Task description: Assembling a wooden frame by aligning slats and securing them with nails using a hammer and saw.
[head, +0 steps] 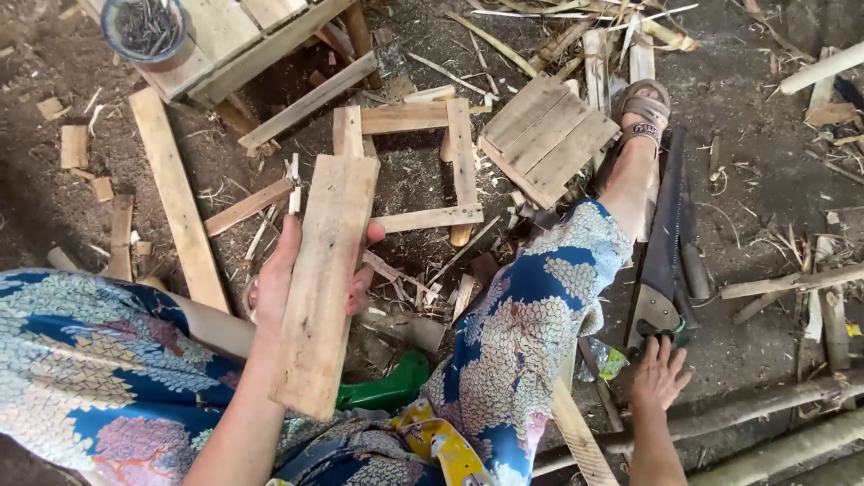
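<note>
The left hand is closed around a flat wood board and holds it up. Just past its top is a small wood frame. The right hand, fingers spread, holds nothing and reaches down for the saw handle. Grabbing it looks like the next job.

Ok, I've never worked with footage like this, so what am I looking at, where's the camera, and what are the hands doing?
There is no machine here: these are one person's bare hands, filmed by a camera on their head looking down past their patterned clothing. The left hand has a plank in its grip, held up lengthwise. The right hand is open and reaches down to the handle of a saw lying on the dirt ground beside the person's sandalled foot. Around them lie wood offcuts, a small slatted panel, and a tub of nails on a pallet at top left.
</note>
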